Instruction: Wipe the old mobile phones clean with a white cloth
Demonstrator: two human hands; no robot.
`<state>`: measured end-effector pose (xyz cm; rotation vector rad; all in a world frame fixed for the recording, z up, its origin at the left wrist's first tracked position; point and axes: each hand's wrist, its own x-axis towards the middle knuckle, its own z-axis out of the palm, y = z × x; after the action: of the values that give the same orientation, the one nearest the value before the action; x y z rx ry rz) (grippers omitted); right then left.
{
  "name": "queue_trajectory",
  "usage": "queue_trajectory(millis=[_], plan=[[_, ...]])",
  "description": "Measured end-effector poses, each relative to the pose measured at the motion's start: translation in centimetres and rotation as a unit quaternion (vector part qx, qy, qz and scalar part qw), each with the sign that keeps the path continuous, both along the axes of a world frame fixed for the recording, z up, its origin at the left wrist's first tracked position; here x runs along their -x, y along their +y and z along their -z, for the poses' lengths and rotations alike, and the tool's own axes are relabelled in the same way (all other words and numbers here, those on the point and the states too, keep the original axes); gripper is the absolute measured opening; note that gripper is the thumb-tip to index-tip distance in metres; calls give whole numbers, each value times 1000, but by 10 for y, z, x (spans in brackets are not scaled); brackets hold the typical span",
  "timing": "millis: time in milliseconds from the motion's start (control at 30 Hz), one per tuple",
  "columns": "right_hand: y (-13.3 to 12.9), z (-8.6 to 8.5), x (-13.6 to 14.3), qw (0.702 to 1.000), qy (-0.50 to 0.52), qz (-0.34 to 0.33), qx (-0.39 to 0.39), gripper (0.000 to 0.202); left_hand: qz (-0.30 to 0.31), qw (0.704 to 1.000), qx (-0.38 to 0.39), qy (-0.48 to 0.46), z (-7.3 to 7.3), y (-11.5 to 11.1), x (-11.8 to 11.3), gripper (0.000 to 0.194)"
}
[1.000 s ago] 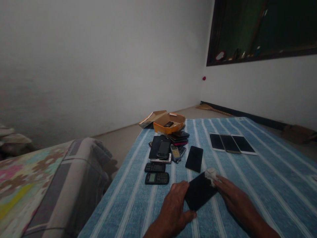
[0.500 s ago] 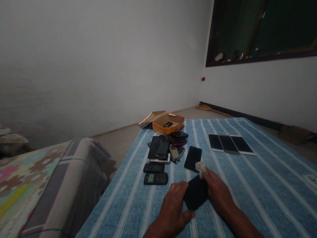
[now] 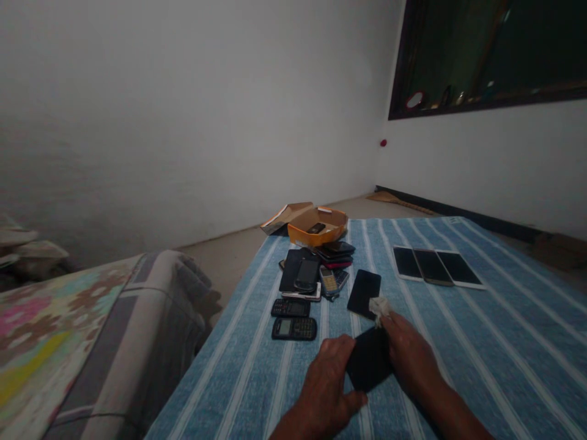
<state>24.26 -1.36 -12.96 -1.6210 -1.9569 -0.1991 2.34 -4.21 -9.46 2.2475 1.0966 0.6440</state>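
Note:
A dark, flat smartphone (image 3: 368, 360) is tilted between my two hands, low in the view over the striped cloth. My left hand (image 3: 324, 385) grips its left edge, thumb along the lower corner. At the phone's upper right edge, my right hand (image 3: 410, 354) pinches a crumpled whitish cloth or tissue (image 3: 380, 307); some of its fingers are hidden. Just beyond lies another dark smartphone (image 3: 364, 292). To the left sit two black keypad phones (image 3: 294, 329), one behind the other.
A pile of phones (image 3: 306, 274) lies behind the keypad phones, with an orange open box (image 3: 316, 232) past it. Three large phones (image 3: 431, 266) rest side by side at right on the blue striped cloth (image 3: 238, 379). A covered bed or seat (image 3: 151, 305) stands at left.
The whole scene has shifted slightly right as the camera turned. My hands keep nearly the same grip on the phone and the whitish cloth.

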Motion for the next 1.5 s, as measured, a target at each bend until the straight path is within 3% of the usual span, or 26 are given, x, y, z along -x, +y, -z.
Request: queue_trajectory(millis=[167,333,500,667,767,967,1033,1200,1300,1400,1500], plan=[[8,-12,10,998,-2,-68,18,32,-7,1000,-4,-3,3,0,0,78],[-3,-12,24,994,12,-106,-6,26,-23,1000,-2,2,8,0,2,84],[-12,-13,45,982,46,-180,-34,25,-31,999,-17,-7,24,2,4,99],[-18,-21,57,960,80,-268,-18,35,-43,994,-93,-32,32,0,2,101],[-18,-22,50,964,63,-259,-13,39,-41,995,-81,-27,31,0,3,105],[-14,-17,33,984,38,-173,-13,29,-36,998,-45,-18,31,1,4,111],[-15,-18,38,979,49,-197,-25,31,-36,997,-66,-23,31,1,4,111],[-22,-30,60,940,94,-329,-12,38,-36,991,-124,-32,27,0,2,105],[-23,-35,61,930,99,-355,5,39,-31,993,-113,-33,25,-1,3,102],[-20,-33,49,941,76,-331,16,39,-32,995,-87,-35,26,0,5,103],[-16,-26,33,966,44,-255,21,32,-32,998,-52,-29,27,1,6,105]])
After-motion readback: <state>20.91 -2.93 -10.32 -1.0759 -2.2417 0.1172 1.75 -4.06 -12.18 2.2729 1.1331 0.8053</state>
